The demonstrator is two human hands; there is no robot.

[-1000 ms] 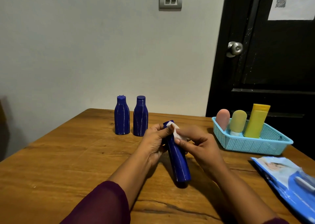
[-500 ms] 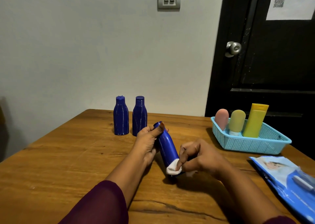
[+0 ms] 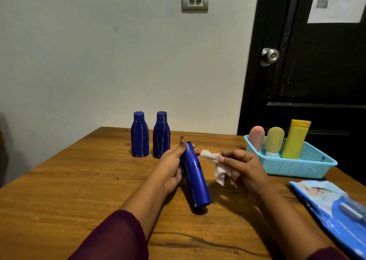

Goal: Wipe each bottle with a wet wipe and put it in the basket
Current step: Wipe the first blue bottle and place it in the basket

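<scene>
Left hand [image 3: 172,166] wraps the blue bottle [image 3: 195,178] near its neck, right hand [image 3: 243,170] pinches the wet wipe [image 3: 214,164]. Looks light, stiff, probably slick; grab mid-body.

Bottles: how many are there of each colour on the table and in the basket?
Blue: 3 (left standing bottle, right standing bottle, held bottle in the left hand)
Pink: 1 (pink bottle, in the basket)
Yellow-green: 1 (yellow-green bottle, in the basket)
Yellow: 1 (yellow bottle, in the basket)
Total: 6
</scene>
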